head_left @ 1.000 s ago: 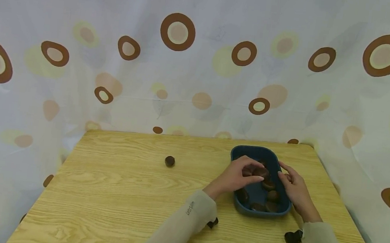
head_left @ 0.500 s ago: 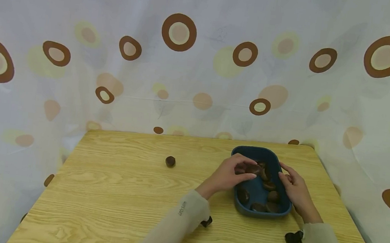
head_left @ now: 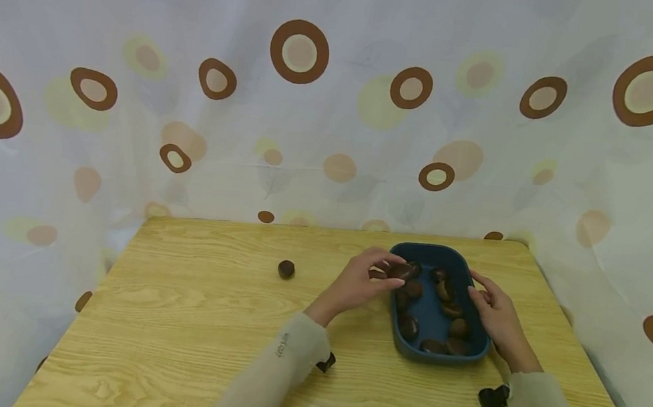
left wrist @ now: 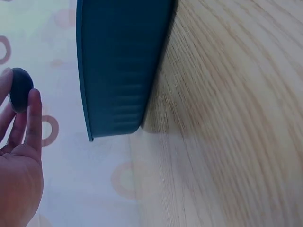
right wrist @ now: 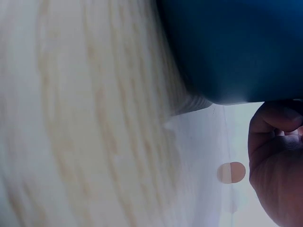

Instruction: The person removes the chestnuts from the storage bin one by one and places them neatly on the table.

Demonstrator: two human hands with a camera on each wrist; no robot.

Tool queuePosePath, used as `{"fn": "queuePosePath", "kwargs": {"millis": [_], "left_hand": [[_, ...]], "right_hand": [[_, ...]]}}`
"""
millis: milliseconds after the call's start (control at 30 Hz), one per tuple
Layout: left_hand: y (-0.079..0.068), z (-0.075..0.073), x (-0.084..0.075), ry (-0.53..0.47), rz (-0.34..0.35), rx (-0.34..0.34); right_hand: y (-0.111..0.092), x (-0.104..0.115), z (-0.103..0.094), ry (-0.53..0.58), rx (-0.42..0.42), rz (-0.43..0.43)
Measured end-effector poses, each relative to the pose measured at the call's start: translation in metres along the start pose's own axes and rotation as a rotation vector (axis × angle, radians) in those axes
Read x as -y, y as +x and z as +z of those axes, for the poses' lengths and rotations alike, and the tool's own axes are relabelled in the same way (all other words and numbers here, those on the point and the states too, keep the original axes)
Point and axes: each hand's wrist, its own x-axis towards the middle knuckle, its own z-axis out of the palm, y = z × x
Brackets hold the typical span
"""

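The left hand (head_left: pixel 354 282) pinches a dark oval pebble (left wrist: pixel 21 89) between thumb and part-curled fingers, edges likely its best hold since it looks hard and slippery, while the right hand (head_left: pixel 496 315) grips the blue bin (head_left: pixel 432 358) beside those fingers.

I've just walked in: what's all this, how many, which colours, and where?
Wood-grain table: one, yellowish, across the foreground
Backdrop: one, whitish with brown rings, behind table
Open bin: one, blue, table's right side
Pebbles: about ten, dark brown, in bin
Held pebble: one, dark, at bin's left edge
Loose pebble: one, dark brown, left of bin
Wrist devices: two, black, beside sleeves
Sleeves: two, beige, head view's bottom
Left hand: one, bare, pinching held pebble
Right hand: one, bare, holding bin's right side
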Motion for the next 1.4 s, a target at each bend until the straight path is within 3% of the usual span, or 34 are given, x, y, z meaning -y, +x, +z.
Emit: {"fn": "queuePosePath", "kwargs": {"millis": [433, 800, 1067, 1400], "left_hand": [[-0.015, -0.034, 0.006, 0.099, 0.022, -0.019], [-0.030, -0.064, 0.020, 0.237, -0.025, -0.067], [-0.049, -0.085, 0.029, 0.278, -0.077, -0.091], [-0.057, -0.107, 0.038, 0.311, -0.084, -0.130]], "right_hand": [[-0.001, 0.001, -0.001, -0.005, -0.008, 0.006], [0.000, 0.002, -0.003, -0.026, -0.007, 0.001], [0.000, -0.001, -0.001, -0.024, 0.003, 0.007], [0.000, -0.001, -0.001, -0.003, 0.000, -0.002]]}}
